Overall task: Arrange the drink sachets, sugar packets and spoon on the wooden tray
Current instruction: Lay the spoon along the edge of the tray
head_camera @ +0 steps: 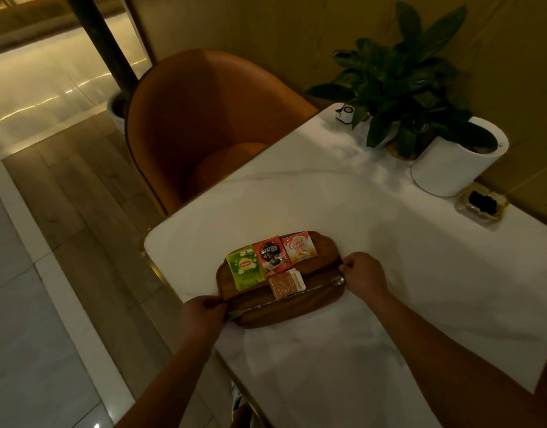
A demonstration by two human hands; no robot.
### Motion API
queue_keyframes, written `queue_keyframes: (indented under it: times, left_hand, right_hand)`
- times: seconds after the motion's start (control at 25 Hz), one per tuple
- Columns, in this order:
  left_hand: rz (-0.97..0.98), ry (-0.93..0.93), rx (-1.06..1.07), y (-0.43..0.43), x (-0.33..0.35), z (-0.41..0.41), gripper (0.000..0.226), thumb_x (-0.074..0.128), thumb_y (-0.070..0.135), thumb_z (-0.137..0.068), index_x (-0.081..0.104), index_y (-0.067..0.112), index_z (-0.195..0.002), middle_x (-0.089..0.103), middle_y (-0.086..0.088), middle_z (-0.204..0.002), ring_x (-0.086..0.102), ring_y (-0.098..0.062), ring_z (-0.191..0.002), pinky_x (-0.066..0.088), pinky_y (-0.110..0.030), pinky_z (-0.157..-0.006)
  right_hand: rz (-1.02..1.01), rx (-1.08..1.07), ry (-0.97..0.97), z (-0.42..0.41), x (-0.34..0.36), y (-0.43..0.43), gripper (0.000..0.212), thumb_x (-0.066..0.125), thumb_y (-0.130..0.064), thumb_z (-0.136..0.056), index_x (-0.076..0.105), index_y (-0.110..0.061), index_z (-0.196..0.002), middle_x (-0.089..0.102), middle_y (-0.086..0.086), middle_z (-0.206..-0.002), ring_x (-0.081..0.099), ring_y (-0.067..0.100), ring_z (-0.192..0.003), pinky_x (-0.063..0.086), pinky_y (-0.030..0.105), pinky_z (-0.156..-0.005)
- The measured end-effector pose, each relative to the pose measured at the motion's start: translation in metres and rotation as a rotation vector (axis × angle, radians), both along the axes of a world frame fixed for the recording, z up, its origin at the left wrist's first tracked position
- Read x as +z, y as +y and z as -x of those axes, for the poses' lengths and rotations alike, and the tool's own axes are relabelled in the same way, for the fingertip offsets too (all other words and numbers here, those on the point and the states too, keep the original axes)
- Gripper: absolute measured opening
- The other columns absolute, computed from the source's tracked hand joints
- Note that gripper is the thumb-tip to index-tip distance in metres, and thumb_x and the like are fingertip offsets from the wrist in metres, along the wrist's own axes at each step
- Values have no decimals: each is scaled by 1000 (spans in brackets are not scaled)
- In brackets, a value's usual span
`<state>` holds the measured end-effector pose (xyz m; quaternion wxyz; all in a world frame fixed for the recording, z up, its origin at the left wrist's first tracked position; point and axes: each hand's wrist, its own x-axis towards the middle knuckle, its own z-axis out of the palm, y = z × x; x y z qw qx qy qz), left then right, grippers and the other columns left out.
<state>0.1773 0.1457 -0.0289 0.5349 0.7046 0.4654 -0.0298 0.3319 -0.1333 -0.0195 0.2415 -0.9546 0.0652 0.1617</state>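
The tray (323, 264) lies on the white worktop (327, 205) near its left edge, held at both ends. The left hand (204, 313) has its fingers curled over the tray's near-left end, and the right hand (363, 273) pinches its far-right end with bent fingers and thumb.

On the tray's far half, three drink sachets lie flat in a row, edges touching or overlapping: a green Lipton sachet (245, 268) at the left, a red Nescafe sachet (271, 256) in the middle and a Coffee-mate sachet (299, 247) at the right. Just nearer, at the tray's middle, lie what look like two sugar packets (286, 284), a brown one on a white one. One long spoon (297, 293) runs along the tray's length, its bowl beside the right hand and its other end by the left hand.

Beyond the tray's left end stands an orange chair (204, 112). Well beyond its right end are a plant (405, 72), a white pot (445, 171) and a small dish (482, 205).
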Motion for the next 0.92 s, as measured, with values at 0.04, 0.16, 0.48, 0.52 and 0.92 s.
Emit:
queue_keyframes:
  times: [0.04, 0.16, 0.48, 0.52, 0.92]
  left_hand:
    - [-2, -7, -2, 3, 3, -3, 22, 65, -5, -83, 75, 12, -74, 69, -3, -62, 69, -27, -63, 60, -38, -65]
    - [-25, -17, -33, 14, 13, -15, 13, 65, -2, -84, 74, 6, -88, 71, -8, -70, 70, -28, -64, 62, -42, -68]
    - [-156, -37, -283, 39, 50, -64, 16, 66, 8, -83, 76, 16, -90, 72, 1, -65, 71, -20, -61, 59, -38, -69]
    - [-168, -47, -303, 39, 56, -72, 16, 66, 9, -81, 77, 18, -89, 72, 3, -63, 71, -18, -59, 58, -36, -67]
    - [-111, -136, -422, 13, 89, -128, 28, 68, 4, -79, 68, 30, -68, 73, -3, -66, 71, -24, -61, 61, -47, -72]
  right_hand:
    - [-10, -14, -5, 0, 2, 1, 21, 66, -16, -88, 72, -6, -106, 72, 17, -110, 64, 34, -107, 48, 36, -90]
    - [-28, -49, -13, 0, 8, 2, 22, 66, -18, -88, 73, -7, -106, 72, 15, -110, 65, 33, -107, 47, 34, -90]
    - [-51, -246, -39, 11, 40, 5, 20, 65, -19, -87, 74, -9, -102, 72, 13, -109, 64, 31, -106, 46, 32, -89]
    - [-50, -272, -44, 12, 45, 4, 21, 65, -18, -87, 73, -9, -103, 72, 13, -110, 63, 30, -108, 45, 32, -90]
    - [-94, -411, -82, 15, 87, -33, 18, 62, -18, -87, 75, -8, -96, 74, 12, -100, 69, 31, -94, 54, 37, -89]
